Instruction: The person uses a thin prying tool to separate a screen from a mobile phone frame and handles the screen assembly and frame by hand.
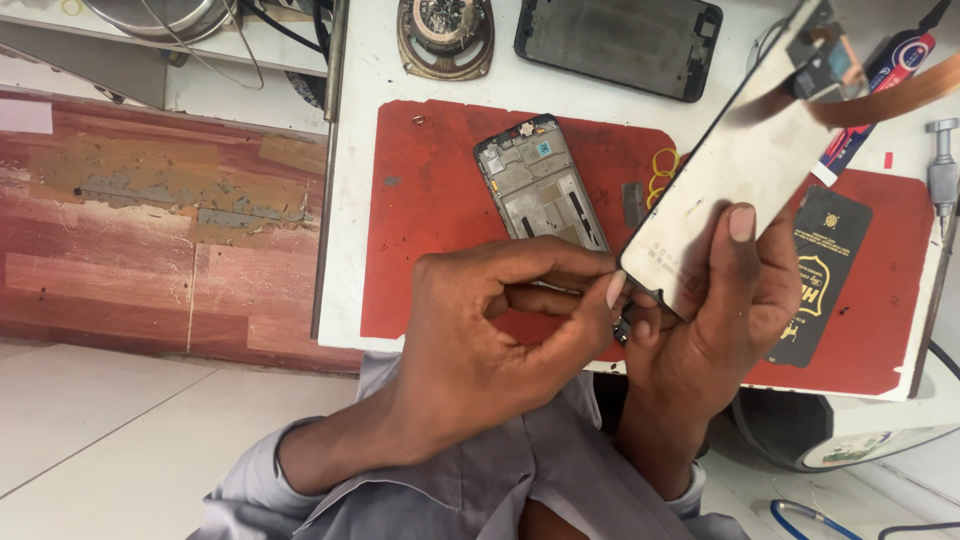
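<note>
Over red mat [430, 200], both hands' fingers [740, 225] pinch a dusty white screen panel [735, 170].

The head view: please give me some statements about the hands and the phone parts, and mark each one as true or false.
1. The right hand holds a display panel tilted above the table. True.
2. The left hand lies flat on the red mat. False: it is raised, its fingers pinching at the panel's lower corner.
3. A phone frame lies on the red mat. True.
4. The speaker sits on the red mat. False: it sits on the white table, beyond the mat.
5. An orange flex cable runs from the panel's top end. True.
</note>
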